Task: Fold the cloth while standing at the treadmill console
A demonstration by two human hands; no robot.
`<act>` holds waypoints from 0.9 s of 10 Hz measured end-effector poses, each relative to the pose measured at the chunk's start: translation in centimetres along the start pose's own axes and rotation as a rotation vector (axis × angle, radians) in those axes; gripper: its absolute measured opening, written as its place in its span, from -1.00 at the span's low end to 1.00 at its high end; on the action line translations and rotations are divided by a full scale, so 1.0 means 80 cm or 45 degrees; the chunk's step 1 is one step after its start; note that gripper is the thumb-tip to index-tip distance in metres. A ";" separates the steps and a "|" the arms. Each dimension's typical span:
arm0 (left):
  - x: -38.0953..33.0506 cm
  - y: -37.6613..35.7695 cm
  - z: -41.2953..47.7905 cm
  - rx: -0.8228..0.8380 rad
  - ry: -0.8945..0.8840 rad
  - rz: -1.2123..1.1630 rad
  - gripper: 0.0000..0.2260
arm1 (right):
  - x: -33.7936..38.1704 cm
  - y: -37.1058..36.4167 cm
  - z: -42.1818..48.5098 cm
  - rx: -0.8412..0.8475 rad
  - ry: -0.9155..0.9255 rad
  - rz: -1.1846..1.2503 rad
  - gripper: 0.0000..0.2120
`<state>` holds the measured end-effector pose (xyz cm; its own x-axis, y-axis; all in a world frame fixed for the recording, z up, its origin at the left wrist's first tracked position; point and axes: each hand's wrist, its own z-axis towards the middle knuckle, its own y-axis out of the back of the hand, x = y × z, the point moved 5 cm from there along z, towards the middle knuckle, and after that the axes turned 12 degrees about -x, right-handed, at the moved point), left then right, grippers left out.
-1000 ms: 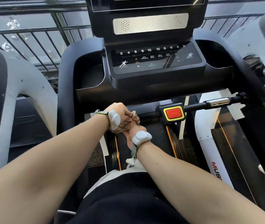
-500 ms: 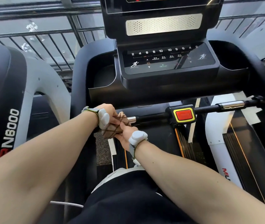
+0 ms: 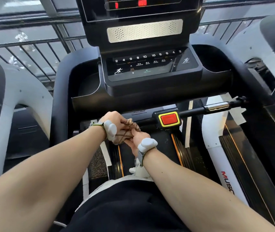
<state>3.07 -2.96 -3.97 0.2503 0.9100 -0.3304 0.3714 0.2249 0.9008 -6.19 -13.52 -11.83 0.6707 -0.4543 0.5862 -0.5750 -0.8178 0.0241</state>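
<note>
Hands at centre frame, left hand [image 3: 116, 125] and right hand [image 3: 137, 141] fingers gripping brown cloth [image 3: 128, 131] on treadmill handlebar [image 3: 192, 112], left of red button [image 3: 169, 119].

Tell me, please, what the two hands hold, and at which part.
Both the left hand and the right hand grip a brown patterned cloth, bunched between them over the handlebar; the exact part is hidden.

A black handlebar [image 3: 192, 112] crosses the treadmill (below its console), carrying a red stop button [image 3: 169, 119]; a brown checked cloth [image 3: 125, 131] lies against its left part.
</note>
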 end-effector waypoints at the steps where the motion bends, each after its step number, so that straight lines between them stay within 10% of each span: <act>1: -0.025 0.002 0.002 -0.090 -0.009 0.016 -0.78 | 0.008 0.019 -0.005 0.034 -0.026 0.088 -0.58; 5: -0.124 0.014 0.016 -0.301 -0.164 -0.669 -0.78 | 0.036 0.072 -0.036 -0.125 0.013 0.779 -0.78; 9: -0.168 -0.036 0.056 -0.101 -0.418 0.200 -0.57 | 0.045 0.103 -0.011 -0.171 -0.038 0.578 -0.55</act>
<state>2.61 -17.40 -3.36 0.5770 0.7783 -0.2476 0.2385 0.1294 0.9625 -8.91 -21.62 -8.81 0.3496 -0.7667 0.5385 -0.8674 -0.4821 -0.1231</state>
